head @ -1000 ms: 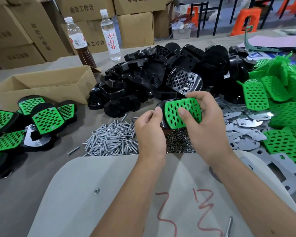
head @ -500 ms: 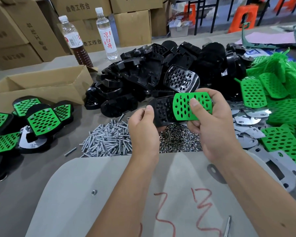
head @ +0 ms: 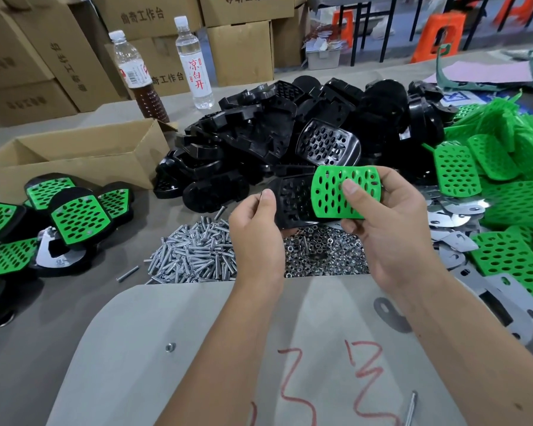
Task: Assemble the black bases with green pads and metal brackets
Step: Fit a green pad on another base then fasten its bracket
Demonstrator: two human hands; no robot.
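My left hand (head: 257,229) grips a black perforated base (head: 293,201) by its left edge, above the piles of screws and nuts. A green perforated pad (head: 330,192) overlaps the right part of that base, pinched by my right hand (head: 391,222) with the thumb on its face. The base's holes show bare to the left of the pad. A heap of black bases (head: 290,133) lies behind. Loose green pads (head: 505,186) and metal brackets (head: 453,238) lie at the right.
Finished green-on-black assemblies (head: 74,216) lie at the left beside an open cardboard box (head: 74,155). Screws (head: 194,256) and nuts (head: 323,256) are heaped in front of a grey board (head: 197,348). Two bottles (head: 194,63) stand at the back before cartons.
The green pad lay over the black base a second ago. My right hand has slid it off to the right, so the base's holes now show.
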